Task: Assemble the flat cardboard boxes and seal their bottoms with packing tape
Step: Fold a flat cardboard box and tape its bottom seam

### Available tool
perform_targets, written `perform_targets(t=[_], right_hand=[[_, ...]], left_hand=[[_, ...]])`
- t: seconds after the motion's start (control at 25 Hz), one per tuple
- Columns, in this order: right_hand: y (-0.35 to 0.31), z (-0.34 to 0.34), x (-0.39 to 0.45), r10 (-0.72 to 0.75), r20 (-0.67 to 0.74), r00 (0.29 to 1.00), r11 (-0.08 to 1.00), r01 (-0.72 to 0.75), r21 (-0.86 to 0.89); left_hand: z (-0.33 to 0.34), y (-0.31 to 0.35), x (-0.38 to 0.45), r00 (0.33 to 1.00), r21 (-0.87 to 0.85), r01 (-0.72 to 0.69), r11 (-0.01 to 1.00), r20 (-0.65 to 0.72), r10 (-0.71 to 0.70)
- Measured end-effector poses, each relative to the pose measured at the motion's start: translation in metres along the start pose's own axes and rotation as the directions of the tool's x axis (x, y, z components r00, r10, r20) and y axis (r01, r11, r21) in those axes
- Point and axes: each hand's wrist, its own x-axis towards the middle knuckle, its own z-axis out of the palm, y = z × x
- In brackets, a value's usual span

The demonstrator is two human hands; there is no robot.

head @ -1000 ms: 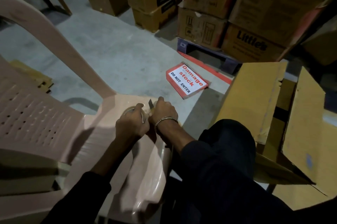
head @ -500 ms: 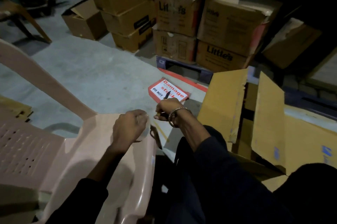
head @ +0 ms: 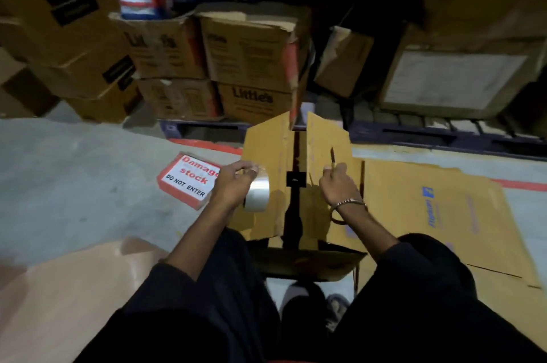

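Note:
A brown cardboard box (head: 266,161) stands between my knees with two flaps raised and a dark gap between them. My left hand (head: 233,185) grips a roll of clear packing tape (head: 257,194) in front of the left flap. My right hand (head: 337,185), with a metal bangle at the wrist, holds a small blade or pen (head: 332,157) that points up, in front of the right flap. A flat cardboard sheet (head: 429,214) with blue print lies on the floor to the right of the box.
A red and white "Damage stock DO NOT ENTER" sign (head: 189,179) lies on the grey floor at the left. Stacked cartons (head: 251,66) stand on a dark pallet (head: 414,132) behind the box. A pink plastic chair (head: 68,297) sits at the lower left.
My view and both hands have swung right from the pink chair to the box. My left hand has lifted the tape roll off the chair seat.

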Motion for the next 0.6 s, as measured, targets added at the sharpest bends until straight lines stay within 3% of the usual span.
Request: perform_targets(t=[0.2,0.4,0.6], right_hand=[[0.07,0.038,0.023,0.14,0.073,0.987,0.989,-0.137,-0.049],[0.081,0.068,0.037,0.182,0.05,0.982,0.958,-0.166,-0.232],[0.075,0.077,0.051,0.292,0.084,0.953,0.93,-0.262,-0.259]], left_hand=[[0.044,-0.023,0.017,0.986,-0.001,0.151,0.989,0.078,-0.15],[0.057,-0.06,0.027,0.955,-0.141,0.283,0.949,0.128,-0.266],[0.08,-0.076,0.034,0.942,-0.254,0.283,0.925,0.256,-0.218]])
